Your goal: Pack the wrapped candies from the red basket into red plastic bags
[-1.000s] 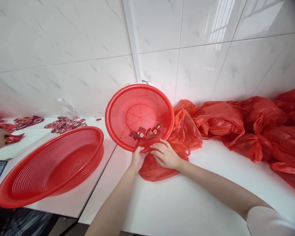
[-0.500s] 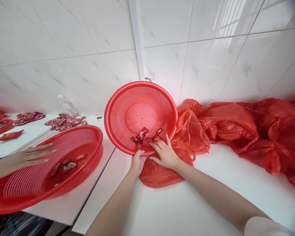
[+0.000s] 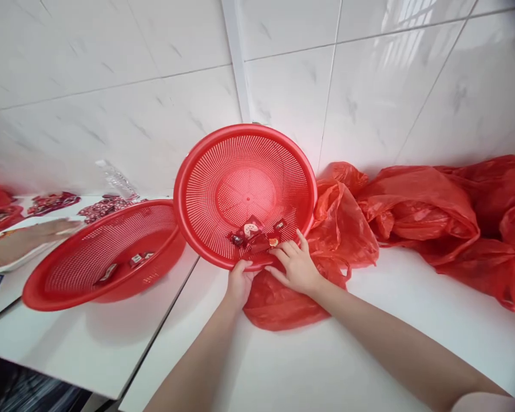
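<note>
A round red plastic basket [image 3: 244, 197] is tilted up on edge, its open mouth facing me, with several small dark-red wrapped packets [image 3: 252, 230] lying in its lower part. My left hand [image 3: 239, 284] is closed on the near rim, thumb over the edge. My right hand [image 3: 295, 264] lies across the same rim, a little to the right. Its fingers are spread inside the basket beside the packets, and it grips nothing I can see. Under both hands is a red plastic bag [image 3: 287, 303] resting on the white table.
Along the wall, red plastic bags [image 3: 416, 206] lie heaped at the right. On the left stands a second tilted red basket [image 3: 111, 240] with a few packets, beside another person's hand [image 3: 30, 243]. A clear plastic bottle [image 3: 117, 180] and patterned packets [image 3: 105, 209] lie behind it.
The second basket has shifted and tipped toward the near side, and the other person's hand has left its inside. My right hand has drawn slightly back from the packets; my left hand keeps its hold.
</note>
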The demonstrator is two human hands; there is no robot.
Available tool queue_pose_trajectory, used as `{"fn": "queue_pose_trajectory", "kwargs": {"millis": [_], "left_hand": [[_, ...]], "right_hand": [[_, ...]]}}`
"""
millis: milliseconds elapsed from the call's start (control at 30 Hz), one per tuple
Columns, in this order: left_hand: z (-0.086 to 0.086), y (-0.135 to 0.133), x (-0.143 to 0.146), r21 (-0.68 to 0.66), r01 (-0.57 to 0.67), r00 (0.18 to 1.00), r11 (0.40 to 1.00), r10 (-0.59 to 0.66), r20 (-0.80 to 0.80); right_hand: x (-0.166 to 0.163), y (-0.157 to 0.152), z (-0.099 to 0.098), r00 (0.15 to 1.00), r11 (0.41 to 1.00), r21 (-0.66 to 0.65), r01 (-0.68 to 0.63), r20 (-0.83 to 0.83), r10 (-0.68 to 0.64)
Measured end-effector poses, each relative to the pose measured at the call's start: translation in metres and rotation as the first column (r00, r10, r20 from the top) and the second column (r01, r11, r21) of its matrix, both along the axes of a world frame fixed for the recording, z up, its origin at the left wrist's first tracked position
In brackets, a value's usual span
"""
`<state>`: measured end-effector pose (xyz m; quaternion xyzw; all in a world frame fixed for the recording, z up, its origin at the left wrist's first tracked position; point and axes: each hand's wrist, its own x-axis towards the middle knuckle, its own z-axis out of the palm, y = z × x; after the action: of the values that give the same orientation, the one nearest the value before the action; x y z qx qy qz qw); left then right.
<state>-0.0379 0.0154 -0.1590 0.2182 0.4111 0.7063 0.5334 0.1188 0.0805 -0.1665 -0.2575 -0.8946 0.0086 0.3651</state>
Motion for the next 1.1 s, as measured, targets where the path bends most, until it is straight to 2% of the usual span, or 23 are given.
{"fn": "queue_pose_trajectory", "kwargs": {"millis": [133, 233, 333, 400, 433, 467, 533, 600, 633, 667, 700, 767, 867, 967, 1000, 1033, 1100], "left_hand": [[-0.001, -0.001, 0.003, -0.06, -0.014, 1.0, 0.998, 0.013, -0.008], [-0.001, -0.001, 0.002, -0.033, -0.052, 0.999, 0.998, 0.052, -0.013], [0.0, 0.001, -0.005, -0.025, -0.061, 0.998, 0.998, 0.061, -0.003], [-0.001, 0.004, -0.012, -0.044, -0.049, 0.999, 0.998, 0.049, 0.001], [-0.001, 0.005, -0.015, -0.05, -0.053, 0.999, 0.997, 0.053, -0.001], [-0.001, 0.006, -0.017, -0.055, -0.063, 0.998, 0.996, 0.063, -0.005], [-0.001, 0.007, -0.02, -0.059, -0.083, 0.997, 0.995, 0.083, -0.009], [0.0, 0.008, -0.019, -0.06, -0.08, 0.997, 0.995, 0.08, -0.005], [0.001, 0.008, -0.019, -0.062, -0.069, 0.998, 0.996, 0.069, -0.002], [0.001, 0.008, -0.018, -0.066, -0.059, 0.998, 0.996, 0.059, 0.001], [0.001, 0.007, -0.017, -0.073, -0.053, 0.999, 0.996, 0.053, 0.004], [0.002, 0.007, -0.016, -0.085, -0.052, 0.999, 0.995, 0.053, 0.006], [0.001, 0.006, -0.016, -0.071, -0.073, 0.997, 0.995, 0.073, 0.004], [0.0, 0.006, -0.015, -0.048, -0.075, 0.997, 0.996, 0.075, 0.004], [0.0, 0.006, -0.014, -0.046, -0.074, 0.997, 0.996, 0.075, 0.003], [0.0, 0.006, -0.014, -0.044, -0.074, 0.997, 0.996, 0.074, -0.001], [0.0, 0.005, -0.012, -0.041, -0.068, 0.998, 0.997, 0.068, -0.012]], "right_hand": [[-0.002, -0.002, 0.0, 1.0, 1.0, -0.011, -0.007, -0.022, 0.007], [-0.003, 0.002, -0.004, 0.999, 0.997, -0.065, -0.039, -0.012, 0.038], [-0.002, 0.007, -0.007, 0.98, 0.965, -0.18, -0.19, -0.097, 0.175], [-0.001, 0.009, -0.007, 0.939, 0.898, -0.313, -0.308, -0.254, 0.233], [-0.001, 0.009, -0.007, 0.912, 0.842, -0.406, -0.355, -0.35, 0.216], [-0.002, 0.009, -0.006, 0.881, 0.761, -0.508, -0.403, -0.441, 0.171], [-0.004, 0.009, -0.005, 0.817, 0.537, -0.677, -0.504, -0.575, 0.041], [-0.006, 0.009, -0.005, 0.756, 0.315, -0.73, -0.607, -0.652, -0.055], [-0.007, 0.009, -0.005, 0.732, 0.24, -0.726, -0.644, -0.676, -0.082], [-0.008, 0.009, -0.005, 0.716, 0.193, -0.72, -0.667, -0.691, -0.101], [-0.008, 0.009, -0.006, 0.707, 0.171, -0.715, -0.678, -0.698, -0.117], [-0.008, 0.01, -0.006, 0.705, 0.191, -0.715, -0.672, -0.697, -0.13], [-0.006, 0.011, -0.007, 0.726, 0.316, -0.715, -0.623, -0.68, -0.105], [-0.002, 0.01, -0.005, 0.766, 0.409, -0.706, -0.579, -0.642, -0.023], [0.0, 0.009, -0.004, 0.78, 0.466, -0.692, -0.552, -0.626, -0.006], [0.001, 0.008, -0.003, 0.795, 0.549, -0.662, -0.51, -0.607, 0.005], [0.002, 0.005, -0.001, 0.826, 0.743, -0.545, -0.387, -0.563, 0.018]]}}
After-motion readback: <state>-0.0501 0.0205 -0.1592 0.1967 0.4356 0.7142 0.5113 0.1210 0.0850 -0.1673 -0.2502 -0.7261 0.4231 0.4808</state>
